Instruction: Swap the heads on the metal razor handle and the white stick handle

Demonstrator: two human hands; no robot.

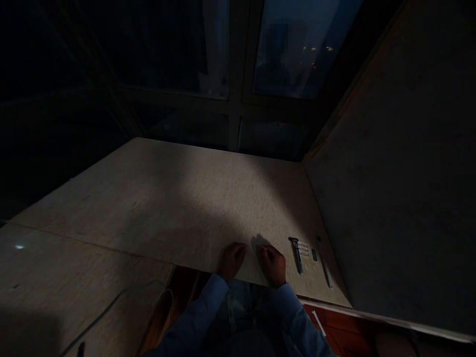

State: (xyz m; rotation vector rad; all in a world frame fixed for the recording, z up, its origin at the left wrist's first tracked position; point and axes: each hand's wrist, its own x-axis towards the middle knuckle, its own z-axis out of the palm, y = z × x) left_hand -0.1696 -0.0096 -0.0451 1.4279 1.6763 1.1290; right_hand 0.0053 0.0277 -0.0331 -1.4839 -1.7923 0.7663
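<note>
My left hand (232,260) rests curled near the front edge of the pale stone-like tabletop (208,183), with its thumb against the fingers. Across a small gap, my right hand (273,264) is also closed, thumb and forefinger drawn together. I see nothing in either hand, though the light is dim. Just right of my right hand lies a dark-handled razor (298,258), head pointing away from me. Beside it are several small clear plastic pieces (304,248) and a small green piece (314,255). Further right lies a thin, toothbrush-like stick (325,265), light at its near end.
A wall or panel (394,188) rises along the right side. Dark windows (293,54) stand behind the tabletop. At left, a grey cable (111,302) runs over a second pale surface (74,277). A white strip (319,323) lies below, on reddish wood.
</note>
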